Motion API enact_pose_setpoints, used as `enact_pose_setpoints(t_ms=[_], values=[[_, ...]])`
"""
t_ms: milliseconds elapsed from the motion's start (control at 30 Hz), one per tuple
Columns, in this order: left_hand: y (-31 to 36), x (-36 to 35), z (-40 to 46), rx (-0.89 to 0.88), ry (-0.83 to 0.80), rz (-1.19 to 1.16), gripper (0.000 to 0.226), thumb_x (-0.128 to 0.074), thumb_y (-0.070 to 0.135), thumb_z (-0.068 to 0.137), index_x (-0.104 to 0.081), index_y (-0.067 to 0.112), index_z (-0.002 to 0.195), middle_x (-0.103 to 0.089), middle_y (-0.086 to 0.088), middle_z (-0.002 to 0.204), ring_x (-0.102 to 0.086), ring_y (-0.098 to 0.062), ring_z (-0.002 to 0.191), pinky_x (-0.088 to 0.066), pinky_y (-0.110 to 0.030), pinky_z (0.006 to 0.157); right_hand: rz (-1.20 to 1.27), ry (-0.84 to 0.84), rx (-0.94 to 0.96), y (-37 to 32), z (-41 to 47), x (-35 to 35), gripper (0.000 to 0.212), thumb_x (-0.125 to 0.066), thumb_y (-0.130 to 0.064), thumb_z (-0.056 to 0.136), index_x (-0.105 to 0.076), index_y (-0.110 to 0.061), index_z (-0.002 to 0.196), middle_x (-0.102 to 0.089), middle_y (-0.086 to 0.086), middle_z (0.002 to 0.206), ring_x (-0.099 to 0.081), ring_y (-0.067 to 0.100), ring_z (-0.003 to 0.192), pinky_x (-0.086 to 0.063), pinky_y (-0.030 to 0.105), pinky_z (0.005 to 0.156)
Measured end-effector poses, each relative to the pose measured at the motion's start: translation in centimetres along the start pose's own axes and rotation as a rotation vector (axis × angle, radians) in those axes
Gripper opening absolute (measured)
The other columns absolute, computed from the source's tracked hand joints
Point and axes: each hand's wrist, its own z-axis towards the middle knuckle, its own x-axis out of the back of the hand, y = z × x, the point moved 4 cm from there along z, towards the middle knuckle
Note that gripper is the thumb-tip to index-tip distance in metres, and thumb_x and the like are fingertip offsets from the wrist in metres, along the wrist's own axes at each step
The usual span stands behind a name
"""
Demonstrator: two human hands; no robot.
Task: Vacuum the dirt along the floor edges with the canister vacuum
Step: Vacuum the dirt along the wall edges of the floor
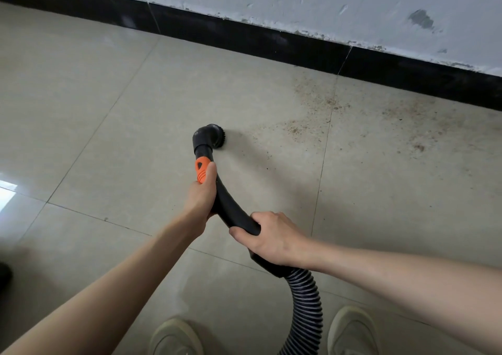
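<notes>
Hands: left hand (202, 191) and right hand (274, 236) both gripping wand (231, 213) | risk: brush head (214, 134) sits short; dirt (320, 104) at 1 o'clock gets missed; hose (307, 305) near shoes might snag

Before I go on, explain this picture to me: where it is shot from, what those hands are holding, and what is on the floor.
The single picture comes from a camera worn on a person's head, looking down. No robot: two bare hands. The left hand grips the curved black vacuum handle by its orange switch; the right hand grips lower, near the ribbed black hose. The round black brush nozzle points at beige floor tiles. Brown scattered dirt lies to its right, along the black baseboard.
</notes>
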Motion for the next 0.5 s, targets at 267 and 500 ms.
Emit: enact_pose_setpoints(t_ms=[267, 500], values=[[0.5, -1.9, -0.5, -0.034, -0.091, 0.029, 0.038, -0.044, 0.046, 0.094, -0.049, 0.009, 0.104, -0.049, -0.003, 0.079, -0.053, -0.017, 0.073, -0.048, -0.030, 0.065, 0.072, 0.011, -0.023, 1.0, -0.8, 1.2, 0.043, -0.054, -0.060, 0.087, -0.047, -0.022, 0.070, -0.066, -0.001, 0.072, -0.068, 0.023, 0.074, -0.053, 0.035, 0.068], [1.2, -5.1, -1.2, -0.022, -0.161, 0.036, 0.057, -0.039, 0.055, 0.094, -0.048, 0.004, 0.118, -0.054, -0.005, 0.089, -0.056, -0.018, 0.079, -0.048, -0.029, 0.062, 0.127, 0.074, -0.056, 2.2, -1.8, 2.6, 0.045, -0.049, -0.061, 0.089, -0.053, -0.019, 0.073, -0.069, -0.001, 0.072, -0.067, 0.018, 0.071, -0.055, 0.034, 0.073]])
